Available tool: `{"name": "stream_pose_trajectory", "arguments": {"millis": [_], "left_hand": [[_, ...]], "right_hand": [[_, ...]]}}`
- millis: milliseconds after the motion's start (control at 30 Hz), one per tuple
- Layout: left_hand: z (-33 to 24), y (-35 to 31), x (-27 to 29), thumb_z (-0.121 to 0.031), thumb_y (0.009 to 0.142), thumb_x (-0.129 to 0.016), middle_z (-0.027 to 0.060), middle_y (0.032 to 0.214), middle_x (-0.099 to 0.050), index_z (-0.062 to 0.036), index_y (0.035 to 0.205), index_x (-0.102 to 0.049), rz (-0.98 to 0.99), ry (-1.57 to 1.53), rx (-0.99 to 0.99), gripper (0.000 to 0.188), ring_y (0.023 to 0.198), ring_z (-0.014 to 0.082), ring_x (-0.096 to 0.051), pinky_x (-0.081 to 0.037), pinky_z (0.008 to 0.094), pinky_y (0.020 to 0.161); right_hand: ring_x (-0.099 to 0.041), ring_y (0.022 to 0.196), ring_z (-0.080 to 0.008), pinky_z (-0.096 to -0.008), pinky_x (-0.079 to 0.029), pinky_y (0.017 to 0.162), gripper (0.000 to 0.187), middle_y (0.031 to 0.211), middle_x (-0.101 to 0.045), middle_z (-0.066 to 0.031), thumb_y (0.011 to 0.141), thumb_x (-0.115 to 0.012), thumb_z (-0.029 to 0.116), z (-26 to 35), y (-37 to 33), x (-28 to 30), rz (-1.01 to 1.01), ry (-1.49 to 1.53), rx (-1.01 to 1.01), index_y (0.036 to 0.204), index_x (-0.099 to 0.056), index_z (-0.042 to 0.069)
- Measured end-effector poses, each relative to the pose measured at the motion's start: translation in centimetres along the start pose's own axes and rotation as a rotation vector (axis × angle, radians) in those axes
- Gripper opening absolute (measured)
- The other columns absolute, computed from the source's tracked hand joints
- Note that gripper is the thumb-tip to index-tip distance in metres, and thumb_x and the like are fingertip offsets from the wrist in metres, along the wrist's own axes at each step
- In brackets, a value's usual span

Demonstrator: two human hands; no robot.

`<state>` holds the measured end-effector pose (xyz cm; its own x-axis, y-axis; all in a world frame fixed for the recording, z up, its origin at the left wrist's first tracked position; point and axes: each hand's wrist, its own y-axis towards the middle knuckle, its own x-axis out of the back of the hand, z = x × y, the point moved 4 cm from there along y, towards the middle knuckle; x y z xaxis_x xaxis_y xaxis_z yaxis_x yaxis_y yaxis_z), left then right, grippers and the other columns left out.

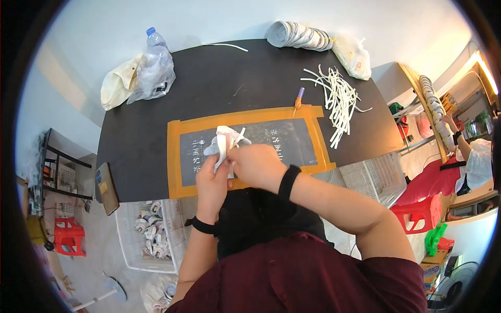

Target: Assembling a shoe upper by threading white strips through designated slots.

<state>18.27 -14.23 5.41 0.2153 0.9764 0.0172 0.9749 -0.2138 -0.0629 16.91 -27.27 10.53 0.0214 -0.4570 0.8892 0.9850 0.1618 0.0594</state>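
Over a dark sheet with pale print (292, 141), taped to the table, my two hands meet at a crumpled white folded piece (223, 141) of thin material, whose exact kind I cannot make out. My left hand (211, 188) pinches its lower end from the left. My right hand (257, 164) is closed against it from the right, its fingertips partly hidden; a narrow white strip (240, 136) sticks up beside them. To the right lies a loose pile of similar white strips (338, 101). A small tool with a purple and orange handle (299, 98) rests by the tape's far edge.
On the black table (209, 83) are a stack of cup-like pieces (302, 37), a white bag (352, 56), a bottle in a plastic bag (156, 68) and a phone (107, 188). Crates (122, 229) flank me below the edge. Another person (472, 156) works at the right.
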Motion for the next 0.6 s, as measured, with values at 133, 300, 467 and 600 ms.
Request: {"name": "stream_pose_trajectory", "arguments": {"millis": [133,300,467,600], "left_hand": [[0.3,0.6,-0.2,-0.006,0.095,-0.055,0.0045,0.085,-0.065,0.0009,0.111,-0.065,0.057,0.017,0.028,0.02,0.056,0.0069,-0.052,-0.044,0.0237,0.049],[-0.2,0.2,-0.3,-0.008,0.095,-0.056,0.0043,0.085,-0.065,0.0008,0.11,-0.064,0.05,0.015,-0.036,0.019,0.057,0.0068,-0.054,-0.043,0.0237,0.049],[0.7,0.3,-0.2,-0.013,0.098,-0.059,0.0021,0.092,-0.065,-0.0017,0.113,-0.064,0.054,-0.07,-0.043,0.02,0.069,0.0053,-0.057,-0.044,0.0193,0.051],[1.2,0.6,0.3,-0.014,0.099,-0.057,0.0028,0.095,-0.066,-0.0034,0.116,-0.061,0.048,-0.265,-0.028,0.02,0.071,0.0056,-0.058,-0.045,0.019,0.053]], "right_hand": [[-0.07,0.079,-0.0322,-0.0426,-0.055,0.066,0.015,0.084,-0.07,-0.0162,0.083,-0.061,0.02,0.3,-0.9,-0.8,0.051,-0.231,0.255,0.084,-0.067,0.007],[-0.068,0.078,-0.0364,-0.0477,-0.053,0.071,0.018,0.082,-0.069,-0.0146,0.09,-0.05,0.021,-0.8,0.0,-1.7,-0.099,0.11,-0.092,0.092,-0.063,0.008],[-0.068,0.076,-0.037,-0.0482,-0.053,0.068,0.016,0.081,-0.069,-0.0145,0.09,-0.052,0.02,-0.6,-1.1,-0.5,-0.052,-0.013,0.062,0.094,-0.062,0.008],[-0.067,0.073,-0.036,-0.0456,-0.053,0.063,0.016,0.076,-0.067,-0.0141,0.091,-0.055,0.018,1.6,-6.3,3.5,0.108,-0.213,0.041,0.101,-0.057,0.006]]}}
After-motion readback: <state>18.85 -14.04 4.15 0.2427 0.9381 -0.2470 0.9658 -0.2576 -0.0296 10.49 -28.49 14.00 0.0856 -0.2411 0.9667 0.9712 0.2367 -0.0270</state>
